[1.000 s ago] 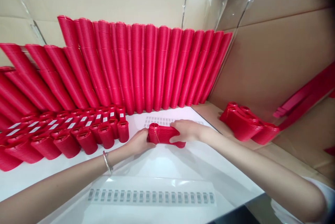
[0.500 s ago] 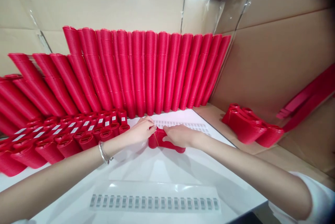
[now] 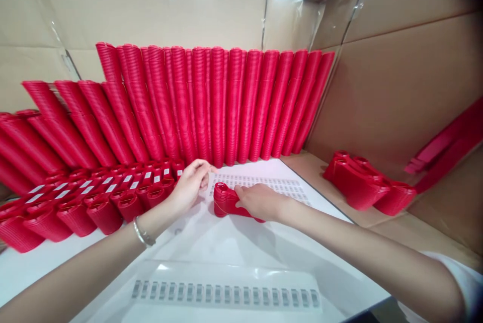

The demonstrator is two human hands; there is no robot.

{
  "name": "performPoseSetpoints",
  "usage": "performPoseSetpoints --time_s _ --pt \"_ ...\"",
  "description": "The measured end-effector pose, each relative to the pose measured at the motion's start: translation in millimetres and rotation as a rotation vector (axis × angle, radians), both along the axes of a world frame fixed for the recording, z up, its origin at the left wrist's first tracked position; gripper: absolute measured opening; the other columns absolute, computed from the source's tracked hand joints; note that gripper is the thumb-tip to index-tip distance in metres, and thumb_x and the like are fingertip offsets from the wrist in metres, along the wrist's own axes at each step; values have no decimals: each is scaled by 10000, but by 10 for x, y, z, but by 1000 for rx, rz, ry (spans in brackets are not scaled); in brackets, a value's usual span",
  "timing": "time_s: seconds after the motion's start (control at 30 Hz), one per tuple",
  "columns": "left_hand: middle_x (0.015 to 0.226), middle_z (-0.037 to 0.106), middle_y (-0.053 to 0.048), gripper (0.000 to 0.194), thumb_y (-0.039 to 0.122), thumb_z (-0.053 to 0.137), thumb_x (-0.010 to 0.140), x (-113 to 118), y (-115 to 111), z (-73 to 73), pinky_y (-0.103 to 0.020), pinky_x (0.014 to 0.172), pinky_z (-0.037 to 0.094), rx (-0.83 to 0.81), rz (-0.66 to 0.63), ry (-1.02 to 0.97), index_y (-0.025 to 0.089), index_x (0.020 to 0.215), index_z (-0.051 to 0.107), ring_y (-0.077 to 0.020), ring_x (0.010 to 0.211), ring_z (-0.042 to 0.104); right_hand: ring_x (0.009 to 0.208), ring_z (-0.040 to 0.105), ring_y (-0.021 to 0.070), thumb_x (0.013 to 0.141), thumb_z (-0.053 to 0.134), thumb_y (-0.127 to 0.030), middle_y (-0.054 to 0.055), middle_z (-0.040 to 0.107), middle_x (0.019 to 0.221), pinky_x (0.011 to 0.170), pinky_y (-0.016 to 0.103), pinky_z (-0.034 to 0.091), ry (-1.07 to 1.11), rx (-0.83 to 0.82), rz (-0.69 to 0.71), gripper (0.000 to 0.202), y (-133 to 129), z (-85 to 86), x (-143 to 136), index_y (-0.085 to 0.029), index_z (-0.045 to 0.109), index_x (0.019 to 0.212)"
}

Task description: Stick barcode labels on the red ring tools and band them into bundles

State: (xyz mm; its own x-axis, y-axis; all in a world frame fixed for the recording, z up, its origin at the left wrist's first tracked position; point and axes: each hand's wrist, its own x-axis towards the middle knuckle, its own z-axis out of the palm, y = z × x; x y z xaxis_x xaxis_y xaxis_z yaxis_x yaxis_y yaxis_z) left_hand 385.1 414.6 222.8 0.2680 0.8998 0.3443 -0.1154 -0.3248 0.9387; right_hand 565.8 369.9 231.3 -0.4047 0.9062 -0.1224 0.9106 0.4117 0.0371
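A bundle of red ridged pieces [image 3: 225,201], stacked together with a thin band round one end, stands on the white table. My right hand [image 3: 260,201] lies over the bundle's right part and grips it from above, hiding much of that end. My left hand [image 3: 193,182] is to the left of the bundle, apart from it. Its index finger stretches to the right and the other fingers bend loosely; I see nothing held in it. Under and behind the bundle lies a sheet of small grey-and-white labels [image 3: 260,181].
Tall red stacks [image 3: 219,106] line the cardboard wall [image 3: 211,16] at the back. Banded red bundles with white labels [image 3: 103,212] stand on the left. A clear strip with a row of labels [image 3: 226,294] lies in front. More red bundles [image 3: 356,184] stand at the right.
My left hand has let go of the band at the bundle's left end and moved up and left. My right hand still holds the bundle. The view has shifted slightly.
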Motion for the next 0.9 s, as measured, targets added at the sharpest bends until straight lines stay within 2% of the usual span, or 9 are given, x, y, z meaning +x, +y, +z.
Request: performPoseSetpoints --time_s 0.1,0.17,0.3,0.4,0.57,0.67,0.77,0.83,0.9 --pt "578 518 21 227 384 528 812 32 72 -11 -179 376 224 71 -77 102 180 753 450 -91 395 290 792 612 288 906 375 -268 148 627 900 597 314 391 -75 54 79 280 -29 -23 -55 -82 503 1071" --pt "729 600 -17 220 377 524 835 29 118 -48 -190 406 284 137 -129 185 183 760 451 -99 432 369 808 610 299 906 375 -240 159 617 919 612 329 403 -117 79 102 275 -43 -22 -79 -66 502 1077" --pt "898 620 -36 200 363 516 860 -25 160 -42 -249 685 419 267 -249 341 188 770 483 -175 745 550 819 608 299 913 349 -219 169 609 929 635 344 423 -163 102 111 290 -58 0 -104 -55 495 1102" --pt "810 622 -16 169 344 581 816 -70 169 78 -270 746 416 286 -314 444 192 761 532 -201 777 566 831 604 304 916 341 -241 181 605 949 660 356 427 -169 95 108 325 -61 4 -129 -51 473 1144" --pt "665 586 15 147 299 668 735 -96 211 221 -243 640 423 246 -323 534 194 717 566 -179 647 561 868 589 322 911 330 -238 191 596 996 701 385 408 -119 51 102 347 -54 18 -155 -65 435 1192" --pt "569 529 28 162 335 572 796 -109 250 67 -229 510 407 184 -251 512 184 753 532 -157 522 528 822 599 287 900 345 -289 157 616 951 668 343 409 -43 -18 73 327 -5 52 -105 -107 464 1145" --pt "492 477 37 214 384 461 831 -149 228 -254 -228 403 386 62 -146 456 182 758 457 -160 414 498 779 600 250 864 390 -341 130 625 919 620 299 411 45 -104 28 337 94 96 -10 -140 472 1121" --pt "552 521 6 207 380 443 823 -175 156 -463 -264 408 426 -18 -110 418 181 768 426 -191 455 547 763 596 221 830 426 -345 108 623 918 601 270 414 108 -158 18 312 162 130 54 -151 499 1063" --pt "669 566 -31 182 347 489 793 -181 52 -590 -319 511 481 -44 -98 379 176 800 427 -215 586 596 709 588 184 794 456 -326 78 623 881 553 236 408 168 -207 17 248 212 164 101 -152 533 953"
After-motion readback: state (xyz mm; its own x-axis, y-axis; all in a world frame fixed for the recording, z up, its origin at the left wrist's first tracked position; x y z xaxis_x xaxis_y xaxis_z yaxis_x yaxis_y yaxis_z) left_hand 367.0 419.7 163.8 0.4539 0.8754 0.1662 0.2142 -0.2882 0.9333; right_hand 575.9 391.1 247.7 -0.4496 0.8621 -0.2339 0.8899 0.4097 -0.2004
